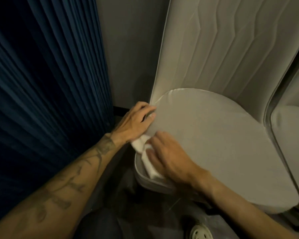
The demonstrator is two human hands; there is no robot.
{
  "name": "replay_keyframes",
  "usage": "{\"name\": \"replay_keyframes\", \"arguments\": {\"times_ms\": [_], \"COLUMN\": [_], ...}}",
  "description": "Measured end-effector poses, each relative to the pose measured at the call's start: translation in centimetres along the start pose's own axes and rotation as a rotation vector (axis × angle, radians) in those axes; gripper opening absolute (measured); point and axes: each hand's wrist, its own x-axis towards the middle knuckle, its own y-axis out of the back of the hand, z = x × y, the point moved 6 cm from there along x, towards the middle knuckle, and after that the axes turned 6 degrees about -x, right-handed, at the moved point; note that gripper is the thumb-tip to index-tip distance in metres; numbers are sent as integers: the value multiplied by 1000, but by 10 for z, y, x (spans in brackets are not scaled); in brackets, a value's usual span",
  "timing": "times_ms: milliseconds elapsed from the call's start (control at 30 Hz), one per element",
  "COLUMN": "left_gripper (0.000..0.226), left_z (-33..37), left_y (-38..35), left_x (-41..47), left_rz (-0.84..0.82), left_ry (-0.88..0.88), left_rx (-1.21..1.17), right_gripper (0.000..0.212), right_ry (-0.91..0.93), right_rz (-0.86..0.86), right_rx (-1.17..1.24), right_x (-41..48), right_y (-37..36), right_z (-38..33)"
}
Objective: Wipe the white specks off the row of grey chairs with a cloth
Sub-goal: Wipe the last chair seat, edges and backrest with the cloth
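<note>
A grey padded chair fills the right half, its round seat cushion lying below a quilted backrest. My left hand grips the cushion's left edge near the back corner, fingers curled over the rim. My right hand presses a white cloth against the cushion's left front side; the cloth bunches out between both hands and hangs over the seat's lower rim. The right hand is blurred. No white specks are visible on the seat.
A dark blue pleated curtain hangs close on the left. A grey wall stands behind the chair. A second grey chair adjoins at the right edge. A pale shoe shows on the dark floor below.
</note>
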Motion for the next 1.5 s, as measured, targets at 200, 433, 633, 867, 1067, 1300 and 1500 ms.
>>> {"name": "replay_keyframes", "arguments": {"times_ms": [200, 433, 633, 867, 1067, 1300, 1500], "left_gripper": [42, 40, 46, 48, 47, 46, 45], "left_z": [-7, -6, -4, -2, 4, 3, 0], "left_y": [0, 1, 1, -5, -7, -12, -15], "left_x": [18, 20, 16, 13, 10, 9, 9], "left_rz": [-73, -51, -46, -10, 9, 47, 76], "left_ry": [3, -30, -39, -14, -5, -2, -7], "left_rx": [87, 90, 139, 168, 165, 183, 179], "right_gripper": [24, 24, 24, 26, 29, 27, 26], "right_ry": [-92, 87, -55, 37, -142, -162, -244], "right_rz": [4, -60, -27, -60, -4, 114, 187], "right_rx": [-64, 11, -30, -23, -70, -125, -110], "right_x": [23, -2, 30, -42, -2, -31, -91], "right_y": [11, 0, 10, 0, 5, -7, 2], "right_z": [25, -16, 7, -11, -12, -29, -12]}}
